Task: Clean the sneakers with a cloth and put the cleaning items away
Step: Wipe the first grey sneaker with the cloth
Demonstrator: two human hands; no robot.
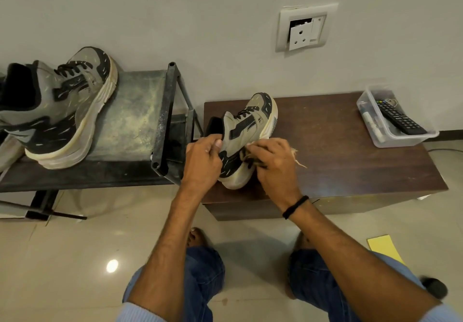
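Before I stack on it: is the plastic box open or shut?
Open: the box has no lid; a remote pokes over its rim.

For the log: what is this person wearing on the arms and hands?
Both the left hand and the right hand are bare, with no gloves. A thin black band circles the right wrist; the left wrist wears nothing. The forearms are uncovered. Light blue ribbed sleeves show only at the bottom edge of the picture, on both arms.

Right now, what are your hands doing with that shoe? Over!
Left hand grips sneaker at the collar. Right hand holds cloth against its side. Sneaker on wooden bench. Nothing in the way; second sneaker apart, on the rack.
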